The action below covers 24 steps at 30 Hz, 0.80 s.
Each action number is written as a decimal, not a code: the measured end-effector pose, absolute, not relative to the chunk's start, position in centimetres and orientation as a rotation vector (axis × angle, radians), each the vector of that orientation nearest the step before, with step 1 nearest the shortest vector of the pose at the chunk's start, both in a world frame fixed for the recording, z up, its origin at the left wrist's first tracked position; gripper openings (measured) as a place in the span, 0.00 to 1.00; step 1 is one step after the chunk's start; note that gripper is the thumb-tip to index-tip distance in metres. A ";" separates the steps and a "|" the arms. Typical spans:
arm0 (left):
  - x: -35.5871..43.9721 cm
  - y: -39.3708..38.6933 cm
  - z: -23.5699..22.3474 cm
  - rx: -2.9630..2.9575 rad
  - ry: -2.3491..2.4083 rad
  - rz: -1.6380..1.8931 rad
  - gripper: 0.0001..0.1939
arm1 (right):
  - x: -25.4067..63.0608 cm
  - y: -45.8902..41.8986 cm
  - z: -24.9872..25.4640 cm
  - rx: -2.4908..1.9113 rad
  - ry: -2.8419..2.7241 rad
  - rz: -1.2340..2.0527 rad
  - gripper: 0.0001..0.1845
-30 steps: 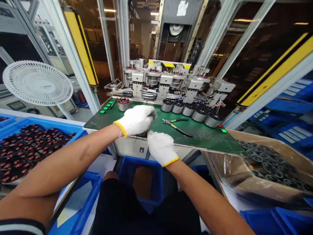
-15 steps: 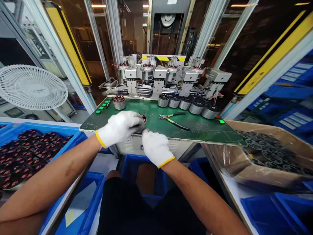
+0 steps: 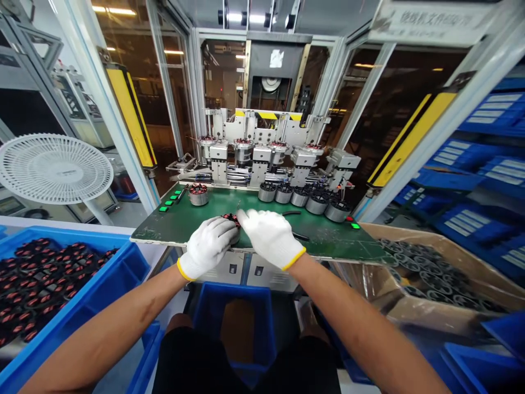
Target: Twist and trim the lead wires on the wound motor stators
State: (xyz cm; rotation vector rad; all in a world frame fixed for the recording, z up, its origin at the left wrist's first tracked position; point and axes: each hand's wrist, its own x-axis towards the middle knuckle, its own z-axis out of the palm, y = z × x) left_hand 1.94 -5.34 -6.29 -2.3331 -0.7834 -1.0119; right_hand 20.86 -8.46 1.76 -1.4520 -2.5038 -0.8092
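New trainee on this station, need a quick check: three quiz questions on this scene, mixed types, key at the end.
1. True or false: the left hand is touching the front red-wound part.

2. Which hand partly hides the black-handled pliers from the camera? A) left; B) right; C) neither.

3. Fill in: as the wearer sees it, the back red-wound part on the green tabletop stands to the ____ of the row of grey cylinders.

Key: 1. True. 2. B, the right hand. 3. left.
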 end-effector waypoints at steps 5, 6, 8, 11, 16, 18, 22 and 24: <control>2.5 -4.7 -3.6 -2.563 -1.164 -1.016 0.11 | 20.4 -7.3 -2.0 -1.487 -2.730 -0.471 0.13; 2.7 -4.6 -2.6 -2.620 -1.261 -0.957 0.10 | 20.2 -7.3 -2.8 -1.499 -2.691 -0.404 0.14; 2.9 -4.4 -0.7 -2.693 -1.406 -0.809 0.08 | 20.0 -7.7 -3.6 -1.498 -2.607 -0.243 0.16; 2.7 -4.6 0.6 -2.732 -1.460 -0.716 0.07 | 20.8 -9.3 -2.3 -1.515 -2.561 0.025 0.15; 2.4 -5.4 -2.5 -2.678 -1.325 -0.983 0.20 | 22.7 -11.9 3.2 -1.287 -2.285 0.018 0.16; 2.7 -5.5 -4.3 -2.561 -1.272 -1.055 0.21 | 22.6 -11.3 4.0 -1.212 -2.310 -0.190 0.19; 3.1 -5.2 -5.3 -2.485 -1.235 -1.147 0.16 | 21.5 -8.4 2.0 -1.464 -2.620 -0.681 0.15; 3.1 -5.1 -4.4 -2.531 -1.302 -1.122 0.13 | 21.1 -7.3 0.4 -1.525 -2.734 -0.696 0.15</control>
